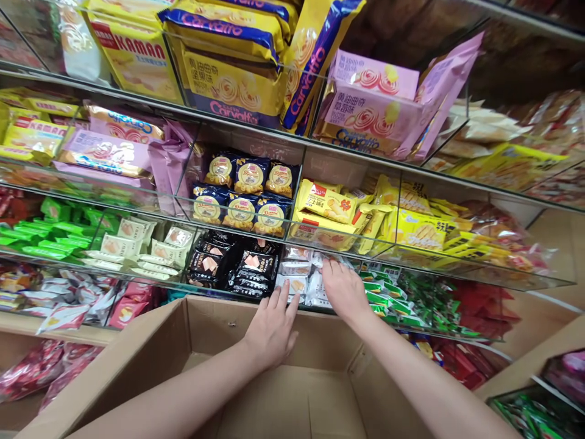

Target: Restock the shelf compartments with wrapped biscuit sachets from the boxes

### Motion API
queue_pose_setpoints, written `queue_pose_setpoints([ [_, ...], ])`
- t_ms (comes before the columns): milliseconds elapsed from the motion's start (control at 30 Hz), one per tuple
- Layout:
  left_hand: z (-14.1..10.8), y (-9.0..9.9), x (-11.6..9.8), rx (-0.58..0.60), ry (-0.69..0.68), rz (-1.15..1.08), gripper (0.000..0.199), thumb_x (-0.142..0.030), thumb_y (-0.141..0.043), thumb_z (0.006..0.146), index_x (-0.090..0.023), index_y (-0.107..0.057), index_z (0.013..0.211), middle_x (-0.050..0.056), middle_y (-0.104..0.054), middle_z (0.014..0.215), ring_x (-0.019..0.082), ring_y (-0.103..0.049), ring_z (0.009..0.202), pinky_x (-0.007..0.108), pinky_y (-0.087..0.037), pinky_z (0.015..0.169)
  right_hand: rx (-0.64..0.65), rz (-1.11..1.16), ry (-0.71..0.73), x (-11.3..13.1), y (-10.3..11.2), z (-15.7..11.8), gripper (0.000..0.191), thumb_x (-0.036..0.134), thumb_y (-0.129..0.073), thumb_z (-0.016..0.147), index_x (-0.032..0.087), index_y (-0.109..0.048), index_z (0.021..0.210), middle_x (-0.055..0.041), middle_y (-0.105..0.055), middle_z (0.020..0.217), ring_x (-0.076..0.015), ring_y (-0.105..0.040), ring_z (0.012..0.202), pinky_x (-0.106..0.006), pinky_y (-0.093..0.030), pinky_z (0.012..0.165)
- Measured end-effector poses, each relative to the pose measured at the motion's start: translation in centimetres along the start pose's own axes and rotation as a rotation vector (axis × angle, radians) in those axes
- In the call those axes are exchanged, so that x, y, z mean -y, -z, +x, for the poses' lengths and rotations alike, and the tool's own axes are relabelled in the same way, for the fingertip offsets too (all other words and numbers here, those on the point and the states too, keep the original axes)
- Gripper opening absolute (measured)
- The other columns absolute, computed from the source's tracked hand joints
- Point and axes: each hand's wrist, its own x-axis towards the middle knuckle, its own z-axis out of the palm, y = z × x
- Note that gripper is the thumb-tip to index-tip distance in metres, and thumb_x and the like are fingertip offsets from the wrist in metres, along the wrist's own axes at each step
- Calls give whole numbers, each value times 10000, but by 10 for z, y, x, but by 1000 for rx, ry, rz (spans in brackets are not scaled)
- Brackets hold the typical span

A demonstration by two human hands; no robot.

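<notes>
My left hand (272,326) reaches over the far wall of an open cardboard box (315,390), fingers stretched out and apart. Its fingertips lie against small white snack packets (295,283) in a bottom shelf compartment. To the right, my right hand (342,289) is laid over the right-hand part of the same packets, fingers extended forward. I see nothing held in it, though its thumb and fingertips are partly hidden. Black wrapped snacks (253,262) sit just left of the white ones, and green-and-white packets (388,292) are on the right.
Clear shelf dividers and front lips (247,228) separate the compartments. Above are navy round-cookie packs (240,210), yellow snack packs (326,204) and larger yellow and pink cookie packs (233,79). Red bags (50,366) lie low at left; another box of green packets (525,411) stands lower right.
</notes>
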Motion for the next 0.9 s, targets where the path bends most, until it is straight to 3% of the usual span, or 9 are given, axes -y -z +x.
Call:
queue_pose_setpoints([
  [167,26,14,-9,-35,20,18,565,-215,-377,747,-61,-264,1279,190,-181,1372,292,-342,1136,373,-365,835,20,-26,-6,-10,-8,1,274,131,-296,845,79,-501,1018,-129,-570,862,-213,-529,770,-303,-383,616],
  [333,48,15,-14,-34,151,86,591,-348,-396,774,-80,-262,1284,201,-236,1348,296,-369,1089,376,-385,775,-15,-48,-35,-12,-9,-1,275,134,-315,838,80,-461,1065,-120,-562,914,-208,-517,806,-299,-371,646],
  [533,50,14,-12,-22,153,110,604,-455,-384,780,-93,-318,1260,189,-286,1319,302,-375,1059,379,-368,787,65,-14,-139,-11,-11,12,171,106,-374,790,128,-511,889,-114,-575,834,-228,-518,784,-309,-360,646],
  [633,47,11,-11,-5,148,119,621,-469,-385,778,-90,-314,1265,187,-262,1335,298,-377,1054,367,-370,783,71,28,-195,-10,-14,18,182,169,-359,820,133,-516,906,-115,-588,822,-243,-520,782,-331,-360,666],
  [800,45,8,-10,-4,145,127,626,-468,-389,775,-89,-313,1267,187,-246,1345,308,-366,1064,380,-370,775,37,246,1,-4,-21,28,313,216,-330,851,172,-443,1140,-93,-545,1080,-225,-463,983,-321,-334,813],
  [900,44,9,-10,-22,136,136,624,-463,-379,779,-79,-309,1268,174,-222,1358,305,-351,1079,376,-370,776,47,385,40,0,-25,37,337,191,-346,839,191,-442,1162,-74,-519,1144,-215,-446,1030,-321,-315,860],
])
